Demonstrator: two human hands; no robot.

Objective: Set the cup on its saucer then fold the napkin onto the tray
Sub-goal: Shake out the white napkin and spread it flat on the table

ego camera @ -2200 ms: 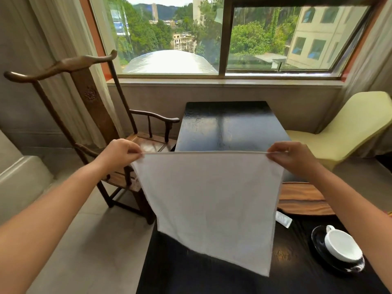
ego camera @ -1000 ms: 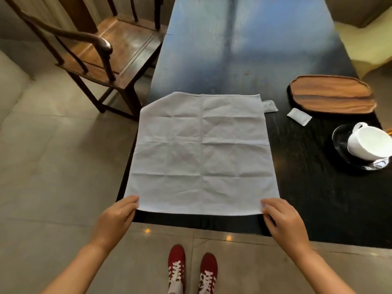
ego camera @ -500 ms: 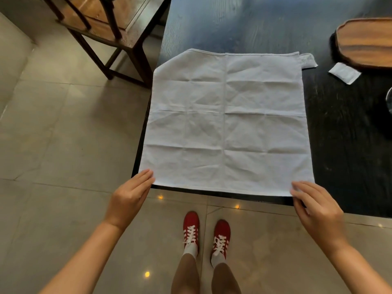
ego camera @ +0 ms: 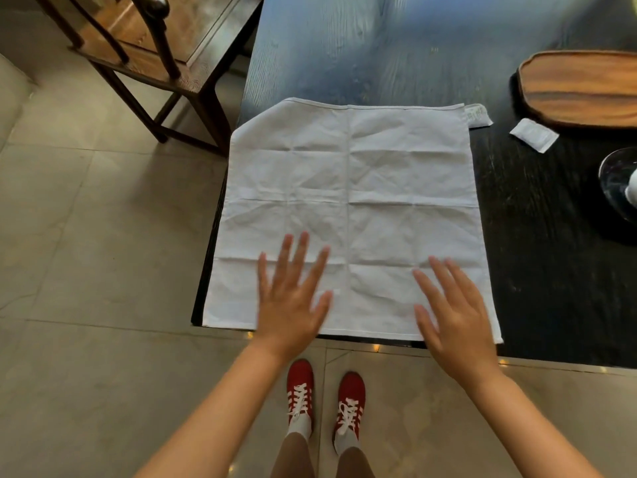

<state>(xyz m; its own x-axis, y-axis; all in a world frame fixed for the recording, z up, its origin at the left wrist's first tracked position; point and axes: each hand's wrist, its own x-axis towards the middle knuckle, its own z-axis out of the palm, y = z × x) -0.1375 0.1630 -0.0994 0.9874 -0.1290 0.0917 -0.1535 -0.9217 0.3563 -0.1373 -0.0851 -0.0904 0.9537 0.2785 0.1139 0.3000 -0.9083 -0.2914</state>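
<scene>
Fingers spread flat, left hand (ego camera: 291,298) and right hand (ego camera: 455,315) over creased square white cloth napkin (ego camera: 351,188), oval grained wooden tray (ego camera: 582,88) at two o'clock, dark wood-grain table (ego camera: 537,236)

One napkin (ego camera: 351,215), one wooden tray (ego camera: 582,88), one small white packet (ego camera: 533,135), one saucer (ego camera: 615,182) (cut off at the edge), one chair (ego camera: 138,53), two hands, two red shoes.

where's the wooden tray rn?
Head view, upper right: the wooden tray sits on the dark table, cut off by the frame edge, right of the spread napkin, a small white packet just below it.
</scene>
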